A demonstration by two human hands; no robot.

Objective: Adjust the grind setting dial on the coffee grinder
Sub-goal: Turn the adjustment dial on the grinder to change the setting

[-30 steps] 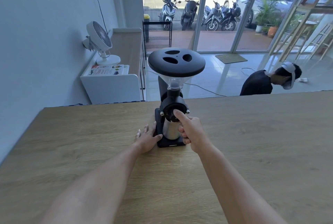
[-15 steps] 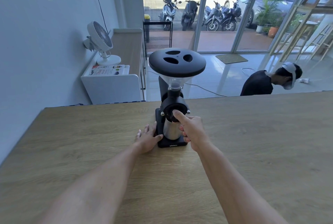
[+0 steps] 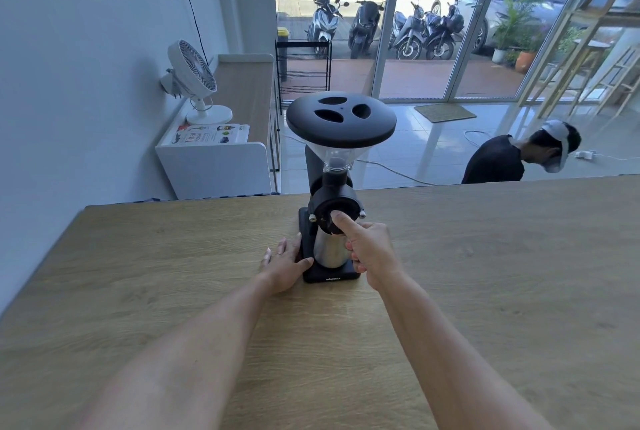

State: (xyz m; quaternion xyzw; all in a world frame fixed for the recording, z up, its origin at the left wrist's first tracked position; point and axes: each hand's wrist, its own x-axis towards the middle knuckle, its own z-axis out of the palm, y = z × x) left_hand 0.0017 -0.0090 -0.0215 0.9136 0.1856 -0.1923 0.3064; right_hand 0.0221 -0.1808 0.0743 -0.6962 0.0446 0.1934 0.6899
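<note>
A black coffee grinder with a wide lid and clear funnel stands on the wooden table. Its round black grind dial faces me, above a steel cup on the black base. My right hand is mostly curled, its thumb pressed against the dial's face. My left hand lies flat on the table, fingers spread, thumb touching the left side of the base.
Beyond the table's far edge a person in black bends forward. At the left a white cabinet carries a white fan. Glass doors behind show parked motorbikes and cars.
My right thumb has crept slightly up the dial's face. My left hand and the grinder have stayed where they were.
</note>
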